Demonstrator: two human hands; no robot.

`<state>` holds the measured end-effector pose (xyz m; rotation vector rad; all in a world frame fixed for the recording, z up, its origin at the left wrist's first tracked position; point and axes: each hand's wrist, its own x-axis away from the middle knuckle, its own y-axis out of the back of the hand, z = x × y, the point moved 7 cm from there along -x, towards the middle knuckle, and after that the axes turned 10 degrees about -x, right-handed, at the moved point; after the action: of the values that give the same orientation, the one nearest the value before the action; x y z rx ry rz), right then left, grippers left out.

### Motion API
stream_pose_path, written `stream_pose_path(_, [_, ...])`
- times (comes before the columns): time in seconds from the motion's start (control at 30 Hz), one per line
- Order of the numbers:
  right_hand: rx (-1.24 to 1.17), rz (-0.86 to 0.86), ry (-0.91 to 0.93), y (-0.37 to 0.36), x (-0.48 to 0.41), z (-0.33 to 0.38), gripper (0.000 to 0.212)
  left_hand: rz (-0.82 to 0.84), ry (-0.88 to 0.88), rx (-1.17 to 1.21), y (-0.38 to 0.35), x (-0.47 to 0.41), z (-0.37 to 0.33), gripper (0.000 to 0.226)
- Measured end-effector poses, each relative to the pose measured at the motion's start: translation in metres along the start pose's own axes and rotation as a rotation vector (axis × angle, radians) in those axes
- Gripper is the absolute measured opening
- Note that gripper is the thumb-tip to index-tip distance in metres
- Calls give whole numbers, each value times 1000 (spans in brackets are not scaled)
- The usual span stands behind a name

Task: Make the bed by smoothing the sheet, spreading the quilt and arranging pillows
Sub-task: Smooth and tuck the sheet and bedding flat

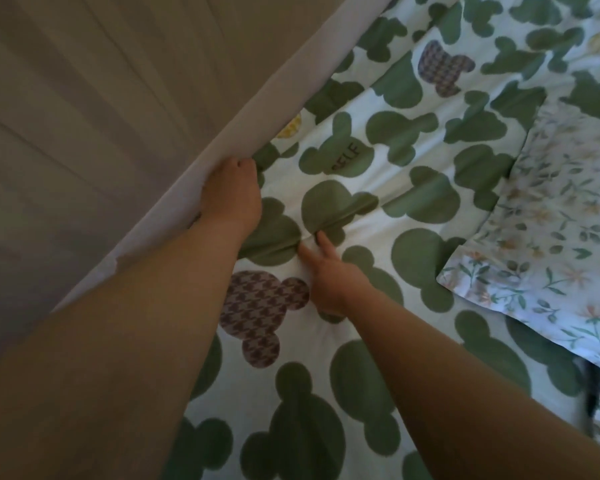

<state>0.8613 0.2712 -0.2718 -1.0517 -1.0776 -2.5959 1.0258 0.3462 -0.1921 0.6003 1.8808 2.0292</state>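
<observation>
The bed fills the right and lower part of the view, in dim light. A pale grey bed frame borders it, running on a slant from lower left to upper right. Beyond the frame, at the left, is a beige surface with faint parallel lines; whether it is a wall or a curtain cannot be told.

The sheet covers the bed. It is white, printed with green round-eared head shapes, a few of them in a purple check. It lies flat against the frame, its edge following the same slant. A raised crease crosses it from beside the left wrist up toward the right, roughly along the frame's line, and fainter wrinkles higher up lie the same way.

A floral pillow rests on the sheet at the right, one corner pointing toward the hands, its long side running up and to the right.

The left hand is at the sheet's edge, its fingers pushed down between sheet and frame and hidden, so what they grip cannot be told. The right hand lies on the sheet, two straight fingers pressing against the crease.
</observation>
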Motion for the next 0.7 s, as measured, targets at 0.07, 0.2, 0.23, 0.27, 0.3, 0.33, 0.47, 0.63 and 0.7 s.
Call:
stream_pose_path(0.07, [-40, -18, 40, 1, -3, -4, 74, 18, 24, 62, -5, -28, -3, 29])
stream_pose_path(0.2, [-55, -263, 161, 28, -5, -5, 49, 113, 88, 258, -27, -73, -10, 28])
stream_pose_path(0.23, [-34, -342, 181, 39, -6, -4, 42, 141, 102, 284, -30, -79, -13, 28])
stream_pose_path(0.27, [-26, -409, 191, 49, -7, -5, 36, 173, 90, 277, -32, -85, -21, 26])
stream_pose_path(0.3, [-29, -459, 196, 59, -7, -5, 33, 201, 58, 241, -33, -88, -28, 24])
stream_pose_path(0.33, [-37, -497, 193, 66, -8, -6, 32, 227, 18, 197, -33, -89, -34, 22])
stream_pose_path(0.47, [-74, -578, 184, 85, -16, -10, 33, 218, -107, 47, -26, -94, -46, 21])
stream_pose_path(0.63, [-90, -648, 211, 97, -27, -10, 33, 199, -199, 135, -16, -96, -54, 8])
stream_pose_path(0.7, [-83, -700, 234, 104, -29, -10, 32, 124, -176, 45, -5, -104, -46, 18])
